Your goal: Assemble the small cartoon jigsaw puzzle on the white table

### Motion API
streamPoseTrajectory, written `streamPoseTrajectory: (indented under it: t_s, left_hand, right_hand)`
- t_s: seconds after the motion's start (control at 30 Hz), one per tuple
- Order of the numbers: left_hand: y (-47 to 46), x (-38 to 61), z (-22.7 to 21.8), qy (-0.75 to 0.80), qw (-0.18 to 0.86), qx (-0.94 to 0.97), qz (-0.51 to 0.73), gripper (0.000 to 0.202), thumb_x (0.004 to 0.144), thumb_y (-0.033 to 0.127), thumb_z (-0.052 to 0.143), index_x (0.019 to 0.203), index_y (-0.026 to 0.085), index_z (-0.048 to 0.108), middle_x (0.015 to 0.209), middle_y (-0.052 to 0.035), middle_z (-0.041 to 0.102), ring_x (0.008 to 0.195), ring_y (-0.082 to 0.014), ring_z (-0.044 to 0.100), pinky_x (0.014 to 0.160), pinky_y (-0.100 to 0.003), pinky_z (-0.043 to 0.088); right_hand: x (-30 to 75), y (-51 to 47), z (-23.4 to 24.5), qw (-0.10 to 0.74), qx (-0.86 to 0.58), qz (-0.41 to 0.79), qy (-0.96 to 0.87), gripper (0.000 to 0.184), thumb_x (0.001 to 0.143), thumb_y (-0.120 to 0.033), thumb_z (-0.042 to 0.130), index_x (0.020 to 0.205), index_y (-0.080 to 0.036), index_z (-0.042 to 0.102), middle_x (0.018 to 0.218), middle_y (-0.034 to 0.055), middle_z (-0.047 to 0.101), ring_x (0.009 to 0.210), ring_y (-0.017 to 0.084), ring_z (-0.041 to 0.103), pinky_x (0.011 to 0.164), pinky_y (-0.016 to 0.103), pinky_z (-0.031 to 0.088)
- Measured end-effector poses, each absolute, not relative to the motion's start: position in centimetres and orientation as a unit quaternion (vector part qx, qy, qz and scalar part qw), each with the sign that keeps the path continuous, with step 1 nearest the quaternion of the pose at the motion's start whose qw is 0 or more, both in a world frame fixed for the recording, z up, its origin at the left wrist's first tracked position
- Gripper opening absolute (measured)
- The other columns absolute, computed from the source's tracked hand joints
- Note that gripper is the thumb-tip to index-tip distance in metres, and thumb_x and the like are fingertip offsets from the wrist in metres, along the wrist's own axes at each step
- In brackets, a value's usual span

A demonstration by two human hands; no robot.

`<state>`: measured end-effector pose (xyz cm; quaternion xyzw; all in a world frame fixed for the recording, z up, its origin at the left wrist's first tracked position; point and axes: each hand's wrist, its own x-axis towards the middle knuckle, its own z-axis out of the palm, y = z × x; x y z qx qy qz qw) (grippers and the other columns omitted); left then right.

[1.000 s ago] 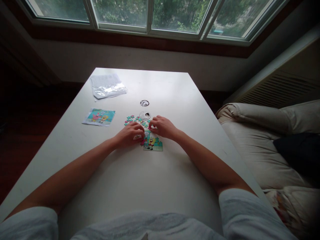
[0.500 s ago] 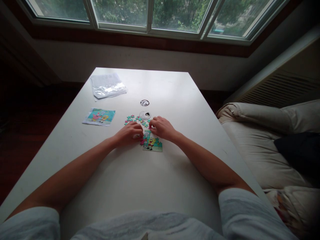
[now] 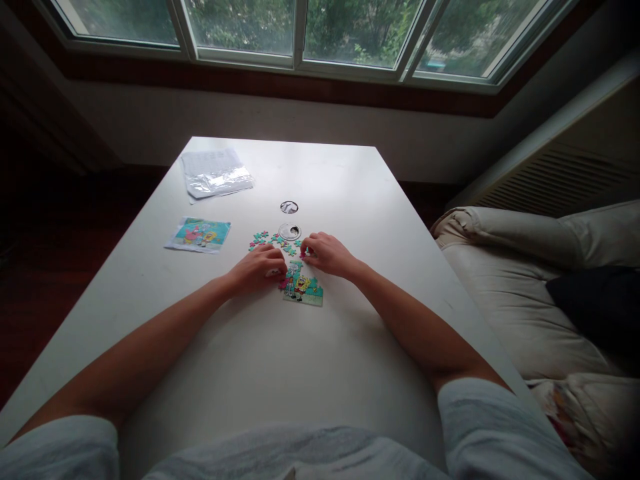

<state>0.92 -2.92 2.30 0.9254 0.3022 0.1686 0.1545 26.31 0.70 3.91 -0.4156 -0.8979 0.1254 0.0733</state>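
A partly joined jigsaw puzzle (image 3: pixel 303 291) with cartoon figures lies flat on the white table (image 3: pixel 280 360). My left hand (image 3: pixel 260 267) rests at its left edge, fingers curled and touching the pink part there. Above the puzzle's upper right side, my right hand (image 3: pixel 325 253) pinches a small pink puzzle piece (image 3: pixel 303 253) between thumb and fingers. Loose puzzle pieces (image 3: pixel 261 237), mostly teal with some pink, are scattered just beyond both hands. Whether my left fingertips grip a piece cannot be made out.
A picture sheet (image 3: pixel 203 235) of the same cartoon lies to the left. Behind it are papers in a clear plastic sleeve (image 3: pixel 217 175). Two round inserts (image 3: pixel 289 231) sit in the tabletop past the pieces. A pale sofa (image 3: pixel 510 293) stands at the right.
The joined puzzle has shifted and turned slightly to the left. My right hand has moved a little to the right with the pink piece; my left hand stays nearly still.
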Motion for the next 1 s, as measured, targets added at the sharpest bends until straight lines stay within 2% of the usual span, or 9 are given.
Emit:
streamPoseTrajectory:
  t_s: [0.17,0.43,0.53,0.67,1.0]
  left_hand:
    - [-2.9,1.0,2.2,0.297,0.151,0.927,0.171,0.017,0.097,0.030,0.057,0.090,0.021,0.069,0.095,-0.0054,0.067,0.092,-0.0197,0.055,0.090,-0.033,0.040]
    - [-3.2,1.2,2.1,0.300,0.141,0.928,0.172,0.014,0.096,0.028,0.058,0.089,0.021,0.069,0.095,-0.0049,0.067,0.093,-0.0200,0.053,0.085,-0.032,0.041]
    - [-3.5,1.4,2.1,0.301,0.139,0.928,0.167,0.015,0.096,0.027,0.057,0.089,0.021,0.069,0.096,-0.0052,0.067,0.092,-0.0198,0.053,0.084,-0.032,0.041]
    - [-3.7,1.6,2.1,0.303,0.134,0.929,0.163,0.015,0.095,0.027,0.057,0.087,0.021,0.069,0.091,-0.0052,0.067,0.088,-0.0195,0.053,0.083,-0.033,0.041]
    - [-4.2,1.9,1.8,0.299,0.134,0.929,0.172,0.013,0.094,0.025,0.058,0.087,0.021,0.069,0.092,-0.0049,0.067,0.089,-0.0198,0.053,0.082,-0.032,0.043]
  right_hand:
    - [26.8,1.0,4.4,0.052,-0.387,0.110,-0.914,0.023,0.087,-0.021,0.064,0.109,-0.024,0.070,0.099,0.0055,0.068,0.091,0.020,0.056,0.079,0.029,0.036]
    - [26.2,0.4,4.4,0.046,-0.409,0.075,-0.908,0.017,0.094,-0.026,0.060,0.106,-0.022,0.070,0.101,0.0087,0.069,0.094,0.022,0.056,0.078,0.031,0.036]
    - [26.1,0.3,4.4,0.049,-0.423,0.067,-0.902,0.021,0.091,-0.028,0.064,0.111,-0.022,0.069,0.105,0.0093,0.069,0.097,0.024,0.056,0.079,0.032,0.037]
    - [26.2,0.4,4.5,0.047,-0.419,0.057,-0.905,0.016,0.092,-0.029,0.065,0.105,-0.022,0.071,0.102,0.0096,0.070,0.096,0.024,0.056,0.078,0.033,0.036]
    - [26.8,0.8,5.0,0.035,-0.392,0.075,-0.916,0.016,0.089,-0.021,0.066,0.105,-0.023,0.072,0.099,0.0076,0.069,0.093,0.022,0.055,0.075,0.031,0.035]
